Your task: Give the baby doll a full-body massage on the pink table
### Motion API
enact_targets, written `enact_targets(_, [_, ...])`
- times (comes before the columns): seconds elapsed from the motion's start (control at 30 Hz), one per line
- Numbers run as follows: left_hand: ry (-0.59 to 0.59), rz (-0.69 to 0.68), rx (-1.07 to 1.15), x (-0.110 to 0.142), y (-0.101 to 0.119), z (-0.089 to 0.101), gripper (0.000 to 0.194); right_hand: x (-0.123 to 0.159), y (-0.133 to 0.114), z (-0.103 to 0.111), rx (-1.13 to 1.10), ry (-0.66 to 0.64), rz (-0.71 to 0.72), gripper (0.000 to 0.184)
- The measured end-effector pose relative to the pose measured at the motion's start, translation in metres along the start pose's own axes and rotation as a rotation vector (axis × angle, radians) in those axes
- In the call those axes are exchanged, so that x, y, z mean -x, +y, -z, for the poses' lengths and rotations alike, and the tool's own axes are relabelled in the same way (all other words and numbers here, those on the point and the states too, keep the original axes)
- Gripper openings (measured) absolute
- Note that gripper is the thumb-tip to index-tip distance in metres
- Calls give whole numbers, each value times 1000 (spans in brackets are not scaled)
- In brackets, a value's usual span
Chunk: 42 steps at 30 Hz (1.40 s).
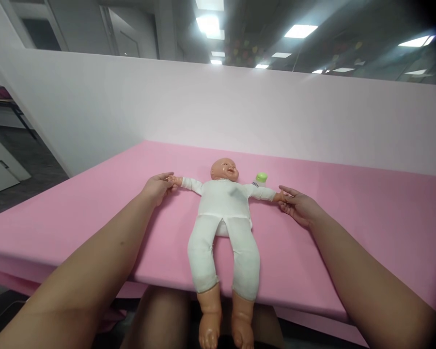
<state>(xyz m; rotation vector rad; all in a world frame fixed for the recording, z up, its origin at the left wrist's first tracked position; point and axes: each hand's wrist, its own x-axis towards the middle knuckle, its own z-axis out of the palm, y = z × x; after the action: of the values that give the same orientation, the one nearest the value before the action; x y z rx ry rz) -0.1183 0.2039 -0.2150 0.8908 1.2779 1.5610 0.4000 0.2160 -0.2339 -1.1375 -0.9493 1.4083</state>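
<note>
A baby doll [225,213] in a white bodysuit lies on its back on the pink table [366,208], arms spread wide, bare feet hanging over the near edge. My left hand [158,186] is pinched on the doll's hand at the left. My right hand [298,206] holds the doll's other hand at the right, fingers curled round it. A small bottle with a green cap [261,178] stands just behind the doll's shoulder on the right.
A pale pink wall panel [240,106] rises behind the table. Dark floor and a desk [3,104] lie off to the left. My knees show below the table's near edge.
</note>
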Motion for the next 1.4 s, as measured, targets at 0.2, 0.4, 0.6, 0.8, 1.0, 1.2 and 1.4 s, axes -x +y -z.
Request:
enact_targets(0.2, [14, -19, -39, 5, 5, -1, 30, 0, 2, 3, 44, -54, 37, 27])
enact_targets(0.4, [63, -11, -23, 5, 5, -5, 14, 1, 4, -7, 79, 14, 85, 27])
enact_targets(0.6, [51, 37, 1, 6, 7, -6, 23, -3, 6, -9, 101, 137, 100, 15])
enact_targets(0.8, [41, 48, -10, 11, 11, -9, 27, -4, 4, -4, 90, 66, 67, 20])
enact_targets(1.0, [-2, 20, -72, 6, 5, -5, 28, 2, -1, 0, 57, -60, 19, 29])
enact_targets(1.2, [-6, -30, -133, -5, -3, 2, 21, 6, -2, -2, 142, -152, 67, 25])
enact_targets(1.4, [36, -42, -134, -1, -1, -2, 17, 4, -1, -5, 174, -100, 85, 36])
